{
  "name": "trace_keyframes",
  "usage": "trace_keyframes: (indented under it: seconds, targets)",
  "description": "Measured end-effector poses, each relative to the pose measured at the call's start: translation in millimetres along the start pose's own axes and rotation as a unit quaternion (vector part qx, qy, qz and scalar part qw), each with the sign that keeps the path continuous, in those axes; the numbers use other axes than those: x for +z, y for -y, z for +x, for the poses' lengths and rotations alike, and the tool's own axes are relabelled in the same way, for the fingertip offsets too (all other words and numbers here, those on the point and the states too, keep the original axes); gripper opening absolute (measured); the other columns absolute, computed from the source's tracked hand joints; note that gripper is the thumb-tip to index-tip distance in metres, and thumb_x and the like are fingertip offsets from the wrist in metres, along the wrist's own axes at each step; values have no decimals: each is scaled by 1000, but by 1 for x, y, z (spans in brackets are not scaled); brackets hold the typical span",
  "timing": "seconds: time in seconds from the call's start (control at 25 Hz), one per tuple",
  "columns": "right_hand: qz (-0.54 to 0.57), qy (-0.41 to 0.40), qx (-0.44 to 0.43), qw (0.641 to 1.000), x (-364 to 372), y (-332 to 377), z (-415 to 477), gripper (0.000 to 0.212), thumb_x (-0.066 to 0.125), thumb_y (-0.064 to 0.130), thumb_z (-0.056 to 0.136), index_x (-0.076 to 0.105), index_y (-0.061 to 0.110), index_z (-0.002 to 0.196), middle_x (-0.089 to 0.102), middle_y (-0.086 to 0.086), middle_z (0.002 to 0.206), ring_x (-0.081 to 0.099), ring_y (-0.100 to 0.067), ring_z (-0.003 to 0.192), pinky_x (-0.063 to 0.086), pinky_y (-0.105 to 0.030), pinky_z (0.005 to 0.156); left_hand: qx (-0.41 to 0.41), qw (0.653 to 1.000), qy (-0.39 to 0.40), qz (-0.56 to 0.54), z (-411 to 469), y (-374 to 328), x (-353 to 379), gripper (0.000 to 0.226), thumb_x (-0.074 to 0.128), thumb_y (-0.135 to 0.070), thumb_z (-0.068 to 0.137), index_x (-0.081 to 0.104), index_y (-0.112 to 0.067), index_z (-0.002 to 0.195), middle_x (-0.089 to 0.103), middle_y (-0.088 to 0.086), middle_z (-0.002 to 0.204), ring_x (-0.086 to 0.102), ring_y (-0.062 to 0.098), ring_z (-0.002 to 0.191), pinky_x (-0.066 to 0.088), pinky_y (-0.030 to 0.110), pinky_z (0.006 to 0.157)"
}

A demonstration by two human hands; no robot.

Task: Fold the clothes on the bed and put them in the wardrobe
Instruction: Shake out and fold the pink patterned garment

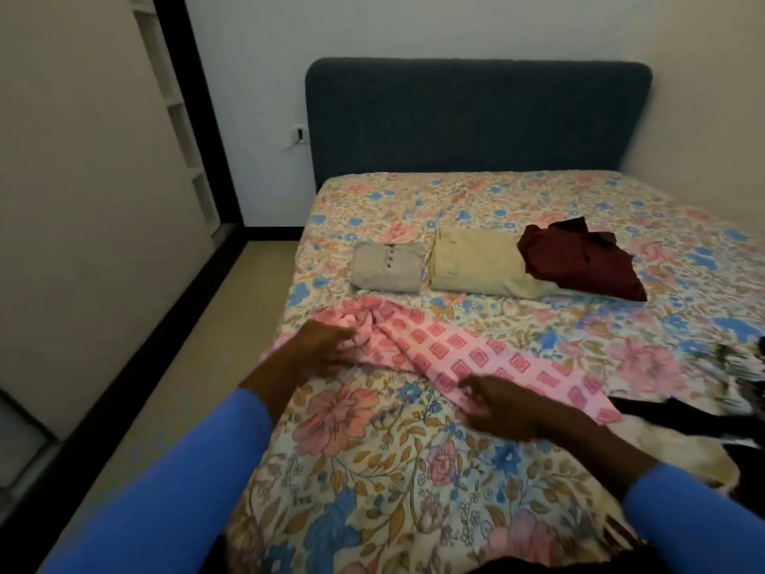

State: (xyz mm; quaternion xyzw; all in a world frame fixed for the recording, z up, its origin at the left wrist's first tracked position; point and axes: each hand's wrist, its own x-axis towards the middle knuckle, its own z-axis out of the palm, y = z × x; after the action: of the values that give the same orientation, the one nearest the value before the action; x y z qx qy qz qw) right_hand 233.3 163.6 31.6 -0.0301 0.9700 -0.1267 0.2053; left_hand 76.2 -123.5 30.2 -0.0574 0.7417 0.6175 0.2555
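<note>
Head view: left hand [327,345] and right hand [503,408] fingertips touch pink cloth [455,350]

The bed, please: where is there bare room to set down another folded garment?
Bare sheet lies between the headboard and the row of grey shirt, beige garment and maroon garment, and nearer the person, below the pink cloth, between left hand and right hand. The right edge is crowded with unfolded clothes.
</note>
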Motion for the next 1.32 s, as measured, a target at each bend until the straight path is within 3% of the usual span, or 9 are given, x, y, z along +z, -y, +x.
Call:
trace_keyframes:
  seconds: [0.2,0.4,0.56,0.64,0.8,0.88,0.96,1.08,1.32]
  targets:
    - [-48,-138,18,989,19,-7,28,89,64,47,97,11,22,164,33,-12,159,46,-28,136,51,-44,104,100,975,-138,-145,-9,69,26,27,72,-20,95,68,2,109,63,25,88,55,24,64,47,31,55]
    - [-7,-183,61,981,-4,-20,45,18,65,32,97,69,18,108,69,0,95,64,-11,76,60,-30,75,86,903,-414,-75,-38,112,13,33,73,-33,94,63,-12,117,72,14,100,70,24,71,55,31,56]
    - [123,130,24,983,-25,-12,22,18,63,18,96,63,14,79,60,6,60,53,-5,45,47,-19,51,99,818,-553,126,-47,116,14,63,77,-17,83,45,-25,137,50,10,142,51,31,128,49,53,98]
    - [168,195,11,966,-15,-1,17,11,64,18,97,63,14,87,64,7,62,53,-6,45,45,-20,47,222,793,-535,187,-36,94,20,53,73,-16,85,51,-23,133,49,6,143,45,22,129,44,54,105]
    - [51,-194,-26,979,-3,12,46,25,59,43,100,63,23,114,70,0,112,67,-11,91,57,-30,80,247,879,-243,327,9,45,50,49,69,-39,93,52,-26,137,56,5,141,56,21,120,49,51,103]
    - [35,-276,-31,960,3,10,57,56,61,51,95,48,26,143,55,-4,141,55,-22,124,47,-46,105,221,829,-127,497,14,45,70,35,64,-43,95,61,-30,127,70,-2,121,66,15,100,51,53,101]
    - [114,-241,-57,962,9,7,56,52,58,57,98,56,27,140,66,-1,129,64,-17,113,50,-45,101,298,792,-146,513,-2,56,77,23,57,-47,97,71,-29,101,71,-12,82,62,0,70,55,41,92]
    - [249,-230,-73,938,8,11,53,44,46,53,105,76,21,101,75,5,84,70,-11,69,56,-33,77,288,852,-202,388,-44,87,55,52,39,-71,96,64,-28,80,60,-11,58,56,2,48,49,20,55]
    - [-69,-153,-75,983,28,37,58,46,65,57,91,66,31,129,63,1,129,58,-21,116,46,-45,106,278,742,-327,514,-51,87,29,34,67,-52,88,67,-29,113,68,-7,102,64,10,89,54,35,83]
